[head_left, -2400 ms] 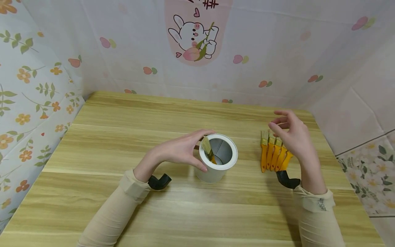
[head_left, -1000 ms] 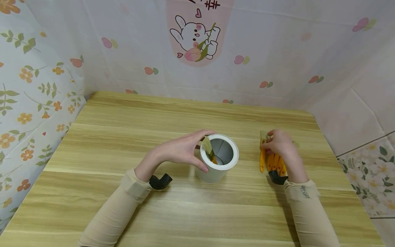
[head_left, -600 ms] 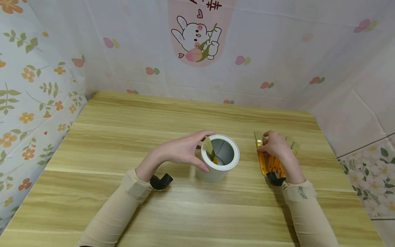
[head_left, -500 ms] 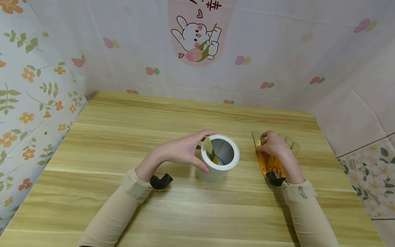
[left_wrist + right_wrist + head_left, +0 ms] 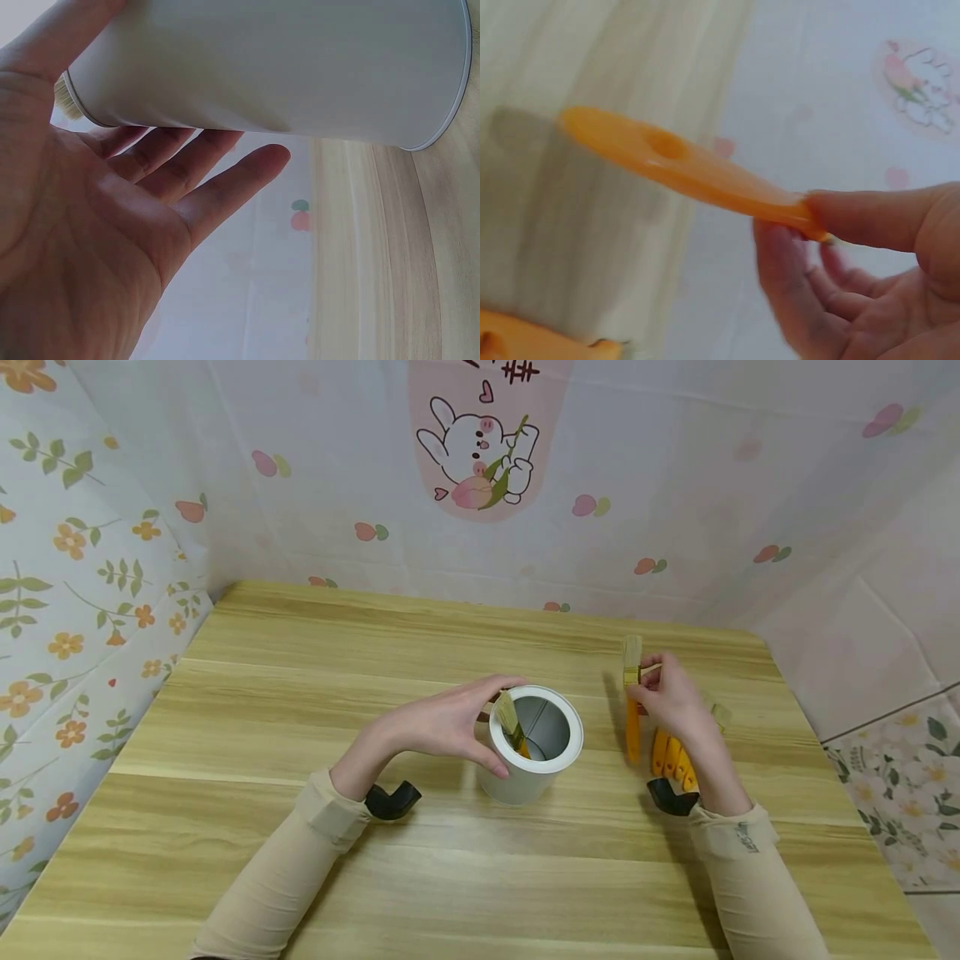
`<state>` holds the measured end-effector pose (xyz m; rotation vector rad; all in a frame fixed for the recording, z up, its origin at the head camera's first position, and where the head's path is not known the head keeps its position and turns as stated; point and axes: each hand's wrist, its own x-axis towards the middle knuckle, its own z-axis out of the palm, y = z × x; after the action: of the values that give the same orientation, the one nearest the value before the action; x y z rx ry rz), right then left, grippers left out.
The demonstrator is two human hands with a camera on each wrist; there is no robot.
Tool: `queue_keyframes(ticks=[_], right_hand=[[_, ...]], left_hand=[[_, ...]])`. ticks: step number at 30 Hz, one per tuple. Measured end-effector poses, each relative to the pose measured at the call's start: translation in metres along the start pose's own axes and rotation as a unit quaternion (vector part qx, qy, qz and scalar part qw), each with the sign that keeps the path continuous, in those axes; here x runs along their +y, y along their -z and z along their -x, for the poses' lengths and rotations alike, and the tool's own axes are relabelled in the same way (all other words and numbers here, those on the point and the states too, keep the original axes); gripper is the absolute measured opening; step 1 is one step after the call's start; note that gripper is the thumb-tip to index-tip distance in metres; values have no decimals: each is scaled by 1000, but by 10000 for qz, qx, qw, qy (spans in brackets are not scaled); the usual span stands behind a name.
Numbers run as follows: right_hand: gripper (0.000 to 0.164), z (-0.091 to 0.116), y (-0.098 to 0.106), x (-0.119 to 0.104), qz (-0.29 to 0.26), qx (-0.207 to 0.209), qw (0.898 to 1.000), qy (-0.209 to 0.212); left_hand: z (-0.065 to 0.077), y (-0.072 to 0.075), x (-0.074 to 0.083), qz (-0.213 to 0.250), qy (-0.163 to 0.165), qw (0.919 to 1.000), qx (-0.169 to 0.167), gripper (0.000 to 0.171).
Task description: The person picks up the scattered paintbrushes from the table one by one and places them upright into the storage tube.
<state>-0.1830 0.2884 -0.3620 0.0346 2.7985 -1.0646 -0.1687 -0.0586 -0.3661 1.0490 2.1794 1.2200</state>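
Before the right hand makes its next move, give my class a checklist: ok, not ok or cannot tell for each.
1. Right hand pinches one paintbrush: ok.
2. Held paintbrush clear of the wooden table: ok.
3. Left hand round the white can: ok.
4. White can upright, its mouth open: ok.
5. Held paintbrush above the white can's mouth: not ok, off to its right.
6. All bristles of the remaining paintbrushes undamaged: cannot tell, partly covered.

In the head view I register even, diffuse light, a pale sheen on the table (image 5: 480,868), and soft shadows left of the raised brush (image 5: 632,718) and right sleeve (image 5: 750,877). My left wrist view is dimmer, with the left hand (image 5: 97,217) in shade; my right wrist view is blurred throughout.
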Motion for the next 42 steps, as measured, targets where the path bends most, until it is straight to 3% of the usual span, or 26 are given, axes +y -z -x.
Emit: queue_keyframes(ticks=[5, 10, 13, 16, 20, 22, 26, 29, 35, 39, 42], right_hand=[[45, 14, 3, -17, -352, 1009, 9920, 676], [37, 29, 4, -36, -1205, 1929, 9661, 1220], [36, 38, 4, -47, -2193, 2278, 9335, 1691], [36, 46, 3, -56, -3097, 2508, 8877, 2305], [34, 57, 2, -67, -3755, 2690, 8380, 2905], [34, 62, 1, -72, -3984, 2714, 8219, 3036], [33, 71, -3, -81, -4334, 2622, 8014, 3182], [32, 74, -8, -84, -4318, 2517, 8015, 3284], [33, 75, -18, -85, -4045, 2149, 8198, 3437], [32, 73, -23, -84, -3829, 1884, 8343, 3491], [32, 72, -25, -83, -3492, 1757, 8544, 3423]], left_hand=[[1, 0, 1, -24, 16, 10000, 20, 111], [1, 0, 0, -63, 3, 10000, 29, 112], [1, 0, 0, 23, -54, 10000, 6, 111], [1, 0, 0, 111, -106, 9999, -13, 109], [0, 0, -1, 150, -151, 9998, -25, 108], [0, 0, -2, 145, -156, 9998, -23, 107], [0, 0, -3, 191, -133, 9997, -36, 106], [1, 0, -3, 258, -141, 9996, -58, 107], [1, 0, -3, 273, -153, 9995, -80, 107], [0, 0, -3, 294, -105, 9995, -89, 107], [-1, 0, -3, 314, -63, 9994, -111, 108]])
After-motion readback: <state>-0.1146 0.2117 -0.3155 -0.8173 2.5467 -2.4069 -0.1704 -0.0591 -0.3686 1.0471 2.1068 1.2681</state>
